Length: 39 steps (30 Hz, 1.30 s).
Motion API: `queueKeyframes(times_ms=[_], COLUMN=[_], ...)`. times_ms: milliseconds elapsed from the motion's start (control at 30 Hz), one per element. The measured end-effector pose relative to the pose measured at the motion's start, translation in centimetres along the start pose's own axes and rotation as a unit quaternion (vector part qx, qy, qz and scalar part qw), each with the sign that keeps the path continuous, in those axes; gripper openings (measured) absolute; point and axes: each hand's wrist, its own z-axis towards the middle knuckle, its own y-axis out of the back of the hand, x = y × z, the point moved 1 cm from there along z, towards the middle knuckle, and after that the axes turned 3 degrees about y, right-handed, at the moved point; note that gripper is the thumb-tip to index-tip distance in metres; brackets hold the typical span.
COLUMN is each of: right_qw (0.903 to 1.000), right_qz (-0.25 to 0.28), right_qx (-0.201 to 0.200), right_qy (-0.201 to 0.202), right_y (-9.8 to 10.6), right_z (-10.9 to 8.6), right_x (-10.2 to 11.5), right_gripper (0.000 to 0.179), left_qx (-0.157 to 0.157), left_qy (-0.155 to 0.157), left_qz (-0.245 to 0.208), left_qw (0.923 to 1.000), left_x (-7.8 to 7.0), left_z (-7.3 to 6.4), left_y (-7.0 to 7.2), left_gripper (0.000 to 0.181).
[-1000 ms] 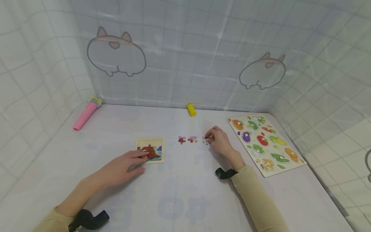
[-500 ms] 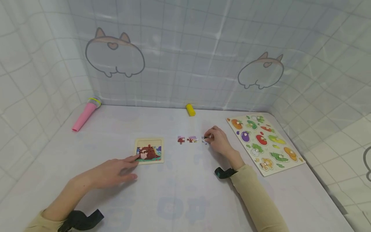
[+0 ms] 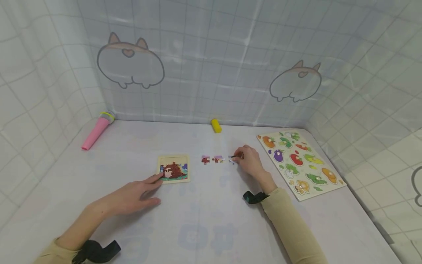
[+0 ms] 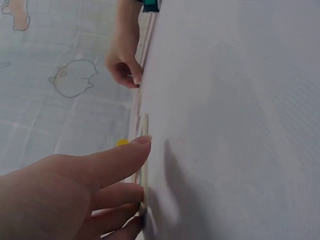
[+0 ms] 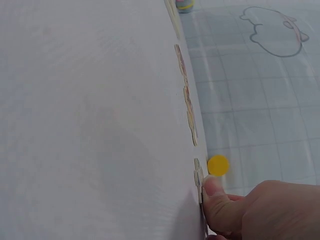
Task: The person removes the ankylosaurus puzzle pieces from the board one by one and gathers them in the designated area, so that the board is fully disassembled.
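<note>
In the head view, my left hand (image 3: 132, 198) rests its outstretched fingertips on the lower left corner of a small wooden jigsaw tray (image 3: 172, 160). Joined pieces in it form a picture of a brown spiky animal (image 3: 176, 171); the top strip shows bare wood. To the right of the tray lie loose jigsaw pieces, one brown (image 3: 205, 160) and a brown-and-purple one (image 3: 217, 159) beside it. At the right end of this row, my right hand (image 3: 249, 161) pinches a pale jigsaw piece (image 3: 231, 159), partly covered by its fingers. The right wrist view shows the thumb (image 5: 214, 186) against that piece's edge.
A board of vegetable shapes (image 3: 298, 165) lies at the right. Against the back wall is a yellow block (image 3: 216, 125). A pink toy microphone (image 3: 98, 131) sits at the back left. Tiled, printed sheeting (image 3: 211, 66) surrounds the table.
My left hand has drawn back off the picture to the tray's corner. The tray has shifted slightly right and away, turning a little. My right hand stays at the pale piece.
</note>
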Motion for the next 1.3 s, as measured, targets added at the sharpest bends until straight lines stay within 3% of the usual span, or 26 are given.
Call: queueKeyframes(times_ms=[567, 800, 900, 1033, 1167, 1300], right_qw=[0.9998, 0.9979, 0.9968, 0.9947, 0.9917, 0.9918], right_qz=[0.019, 0.039, 0.055, 0.085, 0.096, 0.083], right_qx=[-0.007, -0.048, -0.057, -0.036, -0.011, 0.027], right_qy=[-0.008, -0.02, -0.004, 0.045, 0.084, 0.094], right_y=[-0.1, 0.4, 0.6, 0.0, -1.7, -4.1], right_z=[0.1, -0.1, -0.4, -0.4, 0.1, 0.9], right_x=[0.4, 1.4, 3.0, 6.2, 9.7, 13.1], right_gripper=[0.012, 0.016, 0.017, 0.02, 0.02, 0.02], left_qx=[0.004, -0.016, -0.018, -0.03, -0.046, -0.05], left_qy=[0.005, -0.009, -0.008, -0.013, -0.025, -0.026], left_qz=[0.006, 0.028, 0.038, 0.049, 0.053, 0.039], left_qw=[1.0, 0.9995, 0.9991, 0.9982, 0.9972, 0.9977], left_x=[0.4, 0.2, 0.1, 0.1, 0.2, 0.5], left_z=[-0.4, -0.1, 0.1, 0.0, 0.0, 0.2], left_y=[0.1, 0.0, -0.2, -0.3, -0.3, -0.4], left_gripper=[0.08, 0.075, 0.075, 0.073, 0.069, 0.067])
